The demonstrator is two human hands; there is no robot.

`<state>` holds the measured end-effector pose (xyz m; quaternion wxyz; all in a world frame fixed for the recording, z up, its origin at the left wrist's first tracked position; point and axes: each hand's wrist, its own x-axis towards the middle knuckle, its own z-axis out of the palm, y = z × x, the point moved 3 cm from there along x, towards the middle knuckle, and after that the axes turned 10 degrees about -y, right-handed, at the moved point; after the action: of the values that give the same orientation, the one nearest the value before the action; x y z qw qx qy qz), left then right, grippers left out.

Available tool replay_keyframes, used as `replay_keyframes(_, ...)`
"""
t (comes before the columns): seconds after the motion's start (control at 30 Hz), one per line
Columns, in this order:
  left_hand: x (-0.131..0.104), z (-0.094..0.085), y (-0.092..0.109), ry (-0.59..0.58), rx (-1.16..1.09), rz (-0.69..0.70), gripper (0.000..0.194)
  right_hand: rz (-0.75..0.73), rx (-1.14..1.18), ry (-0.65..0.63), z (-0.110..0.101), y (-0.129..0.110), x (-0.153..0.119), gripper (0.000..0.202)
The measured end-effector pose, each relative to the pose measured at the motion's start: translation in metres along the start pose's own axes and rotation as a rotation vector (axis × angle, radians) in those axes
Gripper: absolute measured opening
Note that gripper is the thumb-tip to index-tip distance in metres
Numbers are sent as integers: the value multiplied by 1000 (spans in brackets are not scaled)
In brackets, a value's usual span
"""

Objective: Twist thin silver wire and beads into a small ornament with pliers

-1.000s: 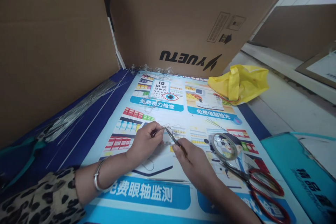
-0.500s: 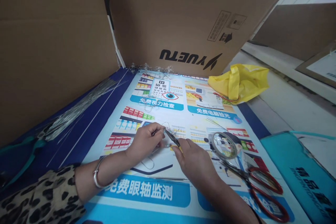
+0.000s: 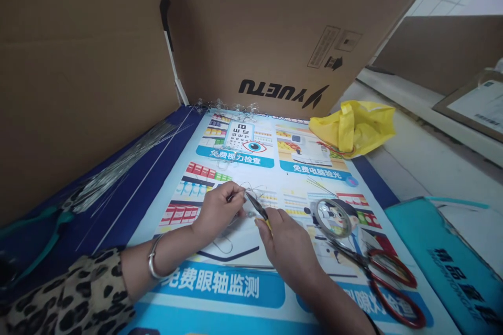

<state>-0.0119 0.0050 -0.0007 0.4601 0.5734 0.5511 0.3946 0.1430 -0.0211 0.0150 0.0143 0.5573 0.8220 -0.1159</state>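
Note:
My right hand (image 3: 288, 238) is closed around a pair of pliers (image 3: 255, 203) with dark jaws and yellow on the handle. The jaw tips meet the fingertips of my left hand (image 3: 222, 207), which pinches a thin bent wire (image 3: 251, 188). Loops of that wire stick out past the fingers; its exact shape is hard to make out. A looped wire (image 3: 225, 245) lies on the printed sheet (image 3: 243, 175) below my left hand. To the right of my right hand sit a roll of clear tape (image 3: 333, 218) and red-handled scissors (image 3: 387, 277).
A bundle of straight wires (image 3: 121, 167) and teal-handled pliers (image 3: 55, 217) lie at left. Wire pieces (image 3: 228, 107) line the back edge. Cardboard panels (image 3: 255, 26) stand behind and left. A yellow bag (image 3: 357, 128) and a teal box (image 3: 440, 256) are at right.
The view has shifted slightly. Both hands stay together at the wire, with the pliers turned a little and their jaws still at the left fingertips.

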Motion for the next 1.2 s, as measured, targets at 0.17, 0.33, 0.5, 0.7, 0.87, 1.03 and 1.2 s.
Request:
replay_keyframes(0.17, 0, 0, -3, 12, -29, 22, 10, 21, 7, 20, 0, -4, -2, 29)
replay_keyframes(0.33, -1, -2, 1, 32, -16, 33, 11, 45, 2, 40, -3, -10, -1, 31)
replay_keyframes(0.5, -2, -4, 6, 63, 62, 57, 13, 59, 15, 38, -6, -16, 0, 31)
replay_keyframes(0.7, 0, -4, 3, 74, 67, 113, 12, 60, 81, 45, -7, -19, 0, 30)
replay_keyframes(0.87, 3, -5, -2, 107, 142, 185, 12, 68, 105, 69, -8, -21, 1, 30)
replay_keyframes(1.03, 4, -6, -5, 140, 213, 234, 12, 91, 67, 65, -5, -24, 1, 31)
replay_keyframes(1.2, 1, -6, -3, 108, 157, 214, 10, 81, -10, 113, -1, -23, 1, 27)
